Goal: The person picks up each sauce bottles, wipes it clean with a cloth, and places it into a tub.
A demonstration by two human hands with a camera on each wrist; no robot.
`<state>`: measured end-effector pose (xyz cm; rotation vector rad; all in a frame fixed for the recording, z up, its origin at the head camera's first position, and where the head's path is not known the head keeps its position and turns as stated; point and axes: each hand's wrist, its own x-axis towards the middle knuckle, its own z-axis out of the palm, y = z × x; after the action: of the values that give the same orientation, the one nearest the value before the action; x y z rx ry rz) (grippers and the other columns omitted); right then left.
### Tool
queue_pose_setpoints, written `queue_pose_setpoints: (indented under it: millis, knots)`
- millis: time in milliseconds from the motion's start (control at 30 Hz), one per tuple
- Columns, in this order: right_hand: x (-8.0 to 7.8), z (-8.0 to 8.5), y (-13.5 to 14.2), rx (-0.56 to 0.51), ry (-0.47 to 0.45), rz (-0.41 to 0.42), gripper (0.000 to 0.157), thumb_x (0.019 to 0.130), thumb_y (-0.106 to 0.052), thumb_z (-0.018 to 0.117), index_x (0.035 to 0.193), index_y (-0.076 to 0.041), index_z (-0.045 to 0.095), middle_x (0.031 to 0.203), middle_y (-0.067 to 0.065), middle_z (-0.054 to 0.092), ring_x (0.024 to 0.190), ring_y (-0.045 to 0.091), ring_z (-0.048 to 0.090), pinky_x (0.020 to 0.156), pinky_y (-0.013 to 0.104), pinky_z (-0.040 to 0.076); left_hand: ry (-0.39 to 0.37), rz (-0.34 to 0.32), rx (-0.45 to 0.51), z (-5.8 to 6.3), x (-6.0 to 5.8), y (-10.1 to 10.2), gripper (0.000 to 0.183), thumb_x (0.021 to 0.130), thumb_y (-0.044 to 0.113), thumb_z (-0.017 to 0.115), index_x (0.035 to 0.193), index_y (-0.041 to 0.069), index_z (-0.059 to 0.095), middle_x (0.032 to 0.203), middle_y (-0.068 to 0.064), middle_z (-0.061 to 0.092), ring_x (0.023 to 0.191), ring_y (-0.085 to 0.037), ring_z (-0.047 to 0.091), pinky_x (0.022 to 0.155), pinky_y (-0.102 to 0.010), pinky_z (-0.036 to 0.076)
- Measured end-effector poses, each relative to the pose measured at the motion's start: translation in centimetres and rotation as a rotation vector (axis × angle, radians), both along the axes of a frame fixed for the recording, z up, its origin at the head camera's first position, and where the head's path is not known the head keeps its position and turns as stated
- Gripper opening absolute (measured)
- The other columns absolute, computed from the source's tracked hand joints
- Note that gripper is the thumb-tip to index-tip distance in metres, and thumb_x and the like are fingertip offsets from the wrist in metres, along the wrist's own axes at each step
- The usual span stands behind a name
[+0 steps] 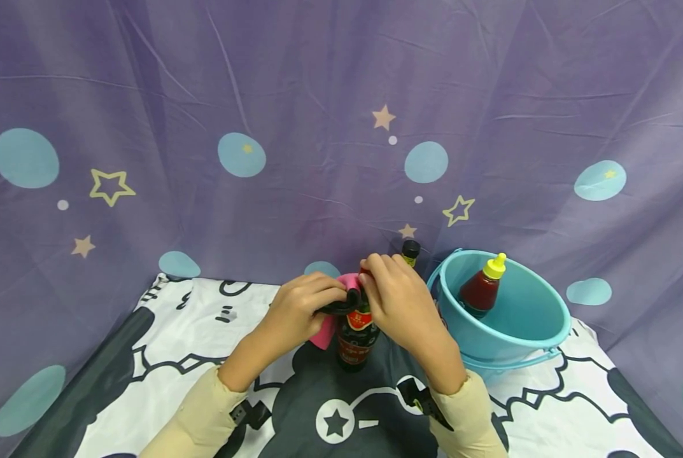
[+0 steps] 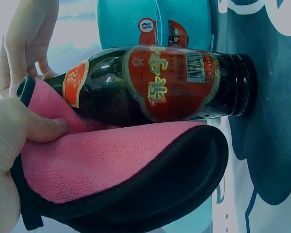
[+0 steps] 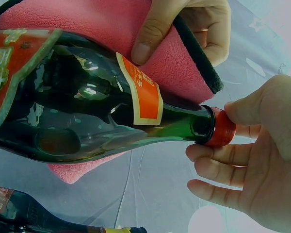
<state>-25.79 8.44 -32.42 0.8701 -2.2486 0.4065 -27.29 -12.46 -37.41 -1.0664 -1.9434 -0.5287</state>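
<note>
A dark green glass bottle [image 1: 354, 350] with red and gold labels stands upright on the patterned cloth in the head view. At its top, the right hand [image 1: 401, 305] pinches the red cap [image 3: 224, 128] between thumb and fingers, as the right wrist view shows. The left hand [image 1: 303, 306] grips a pink cleaning cloth [image 2: 106, 162] with black edging, its thumb pressing on the pink side. That cloth is folded and lies along the bottle's neck and side, partly behind it in the head view.
To the right stands a light blue bucket [image 1: 524, 346] with a handle. Inside it leans a squeeze bottle [image 1: 480, 291] with a yellow nozzle. A second dark bottle [image 1: 411, 249] with a black cap shows behind the right hand. A purple curtain [image 1: 295, 83] hangs behind the table.
</note>
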Motion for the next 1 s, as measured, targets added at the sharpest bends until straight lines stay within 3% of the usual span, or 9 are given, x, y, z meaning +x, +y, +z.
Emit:
queue_pose_setpoints:
  millis: [400,1000]
  knots:
    - [0.01,0.11,0.23,-0.006,-0.008,-0.004,0.011,0.102,-0.017,0.057,0.107,-0.007,0.061,0.086,0.003,0.062,0.072,0.019,0.05,0.066,0.03,0.042,0.06,0.04,-0.08,0.37,0.16,0.48,0.044,0.065,-0.018,0.07,0.099,0.01,0.072,0.1,-0.001,0.073,0.094,-0.018,0.066,0.076,-0.034,0.056]
    - [-0.24,0.17,0.49,0.007,-0.008,0.032,0.013,0.101,-0.019,0.059,0.107,-0.01,0.064,0.085,0.0,0.064,0.073,0.016,0.056,0.065,0.03,0.047,0.054,0.049,-0.098,0.07,0.2,0.23,0.048,0.063,-0.018,0.07,0.101,0.01,0.072,0.102,-0.002,0.072,0.097,-0.019,0.065,0.079,-0.035,0.055]
